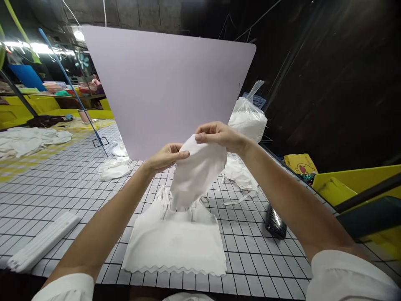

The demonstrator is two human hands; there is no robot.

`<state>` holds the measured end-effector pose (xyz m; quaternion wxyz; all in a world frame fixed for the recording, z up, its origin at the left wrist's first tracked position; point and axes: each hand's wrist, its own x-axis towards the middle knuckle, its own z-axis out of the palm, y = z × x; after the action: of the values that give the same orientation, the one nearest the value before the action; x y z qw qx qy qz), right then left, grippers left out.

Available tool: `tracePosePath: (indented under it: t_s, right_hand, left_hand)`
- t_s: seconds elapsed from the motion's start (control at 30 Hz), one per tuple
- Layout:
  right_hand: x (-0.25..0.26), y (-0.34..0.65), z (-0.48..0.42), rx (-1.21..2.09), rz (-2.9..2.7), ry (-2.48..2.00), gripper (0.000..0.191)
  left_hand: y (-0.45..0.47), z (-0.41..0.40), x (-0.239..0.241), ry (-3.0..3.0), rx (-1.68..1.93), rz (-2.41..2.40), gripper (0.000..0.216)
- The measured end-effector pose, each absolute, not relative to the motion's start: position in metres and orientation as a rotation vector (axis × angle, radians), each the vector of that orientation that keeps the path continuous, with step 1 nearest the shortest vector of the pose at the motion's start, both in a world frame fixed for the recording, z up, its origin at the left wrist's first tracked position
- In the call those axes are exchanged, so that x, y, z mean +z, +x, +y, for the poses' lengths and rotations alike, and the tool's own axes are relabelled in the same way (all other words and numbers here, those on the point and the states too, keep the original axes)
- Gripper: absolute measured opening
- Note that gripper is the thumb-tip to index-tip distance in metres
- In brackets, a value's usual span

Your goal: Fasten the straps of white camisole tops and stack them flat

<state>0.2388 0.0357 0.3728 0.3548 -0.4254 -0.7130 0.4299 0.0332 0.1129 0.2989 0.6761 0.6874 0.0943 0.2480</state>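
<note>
My left hand point(167, 156) and my right hand point(221, 136) both pinch the top edge of a white cloth piece point(197, 173) and hold it up above the gridded table point(62, 188). The cloth hangs down and its lower end touches a flat stack of white cloth with a scalloped front edge point(175, 242), which lies right in front of me. Thin white ties stick out near the stack's top.
A large pale board point(169, 88) stands upright behind my hands. A plastic bag of white pieces point(247, 119) and loose white cloths point(241, 175) lie at right, more cloths point(114, 169) at left. A dark phone-like object point(275, 223) lies at right, a white ribbed bundle point(44, 244) at left.
</note>
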Motion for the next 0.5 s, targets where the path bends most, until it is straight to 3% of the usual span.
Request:
tracePosePath:
  t_s: [0.33, 0.5]
  right_hand:
    - [0.388, 0.288, 0.02, 0.916, -1.657, -1.106, 0.028]
    - [0.389, 0.296, 0.016, 0.853, -1.68, -1.191, 0.028]
  left_hand:
    - [0.002, 0.112, 0.31, 1.72, 0.627, 0.314, 0.024]
    - [-0.008, 0.115, 0.322, 1.759, 0.659, 0.397, 0.026]
